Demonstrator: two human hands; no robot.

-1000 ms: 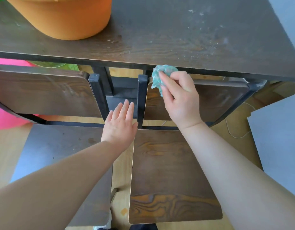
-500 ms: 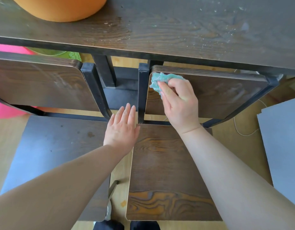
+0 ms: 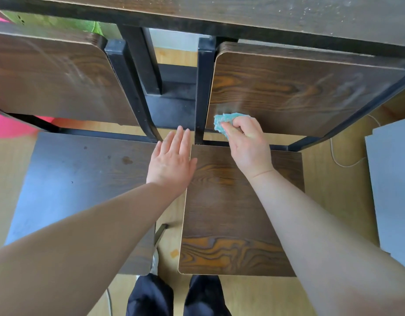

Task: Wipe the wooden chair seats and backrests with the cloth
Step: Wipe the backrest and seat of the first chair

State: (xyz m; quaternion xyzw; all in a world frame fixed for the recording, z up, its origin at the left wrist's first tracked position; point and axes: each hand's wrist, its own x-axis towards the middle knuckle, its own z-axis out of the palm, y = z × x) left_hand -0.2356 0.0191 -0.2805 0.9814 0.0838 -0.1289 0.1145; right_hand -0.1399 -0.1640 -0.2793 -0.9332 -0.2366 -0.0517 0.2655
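Right hand (image 3: 249, 147): fingers (image 3: 233, 131) curled around a bunched teal cloth (image 3: 224, 120), pressing it on the lower left corner of the right chair's backrest (image 3: 299, 92), just beside the black metal post (image 3: 200, 87).

Left hand (image 3: 171, 160): fingers flat, straight and close together, holding nothing. It lies over the gap between the two seats, thumb at the edge of the right seat (image 3: 231, 213). Cannot tell if it bears down or hovers.

Left chair: seat (image 3: 78, 179) shows dark spots and the backrest (image 3: 55, 80) pale smears, so it looks unwiped. Both backrests are tucked under the desk (image 3: 265, 12).

Judged step: wiping the right backrest, with most of the task left.

Risks:
- The cloth is wadded small and covers only a narrow strip. The hazy marks toward the backrest's far right could be missed unless the strokes overlap.
- The cloth sits near the bottom edge. One more downward stroke could carry it off the panel and snag or drop it into the gap above the seat.
- Knuckles could knock the post on a leftward stroke.
- The desk edge overhangs the top of the backrest, so the upper strip is awkward to reach.
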